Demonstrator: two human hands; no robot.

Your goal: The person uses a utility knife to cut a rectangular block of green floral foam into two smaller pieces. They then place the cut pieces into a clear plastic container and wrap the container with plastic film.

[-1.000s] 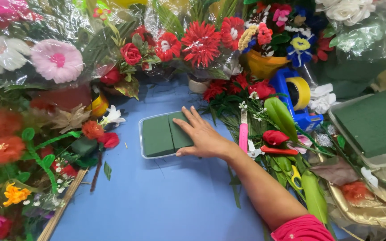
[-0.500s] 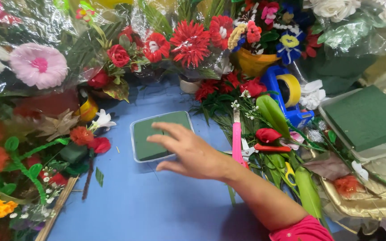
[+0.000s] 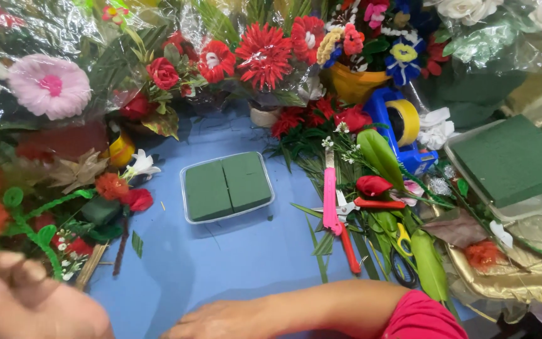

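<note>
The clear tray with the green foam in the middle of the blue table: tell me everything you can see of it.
The clear plastic tray is a shallow rectangle with rounded corners, lying flat and slightly turned on the blue table. It holds two dark green foam blocks side by side, a seam running between them; they fill it nearly to the rim and look matte and uncut. No hand touches it: the right hand rests on the table at the near edge, the left hand is blurred at the lower left. Flowers lie around it, apart.
</note>
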